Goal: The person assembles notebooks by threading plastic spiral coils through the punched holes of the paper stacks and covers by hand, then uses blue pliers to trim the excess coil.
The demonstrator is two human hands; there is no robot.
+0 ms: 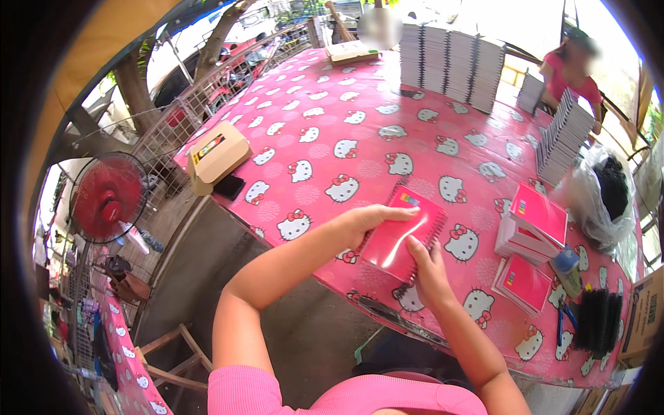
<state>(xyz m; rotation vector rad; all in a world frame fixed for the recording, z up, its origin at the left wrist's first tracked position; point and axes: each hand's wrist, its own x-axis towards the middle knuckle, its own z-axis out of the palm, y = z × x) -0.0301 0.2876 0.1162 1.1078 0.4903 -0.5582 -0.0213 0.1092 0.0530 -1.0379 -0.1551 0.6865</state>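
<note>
Held between both hands over the near edge of the table is a small spiral notebook point(394, 250) with a glossy red cover and a colourful mark on it. Its coil runs along the right side. My left hand point(377, 220) grips the upper left, thumb lying across the cover. From the lower right, my right hand point(430, 275) holds the coil side with its thumb on top; the fingers beneath are hidden. To the right sit a taller pile of red-covered notebooks point(536, 213) and a lower one point(523, 283).
A pink patterned cloth covers the table point(346, 149). Black coils point(599, 321), blue-handled pliers point(567, 319) and a plastic bag point(600, 207) lie right. Tall notebook stacks point(449, 66) stand behind, near a person in pink point(574, 79). Left are a beige box point(221, 158), phone point(229, 187) and fan point(109, 197).
</note>
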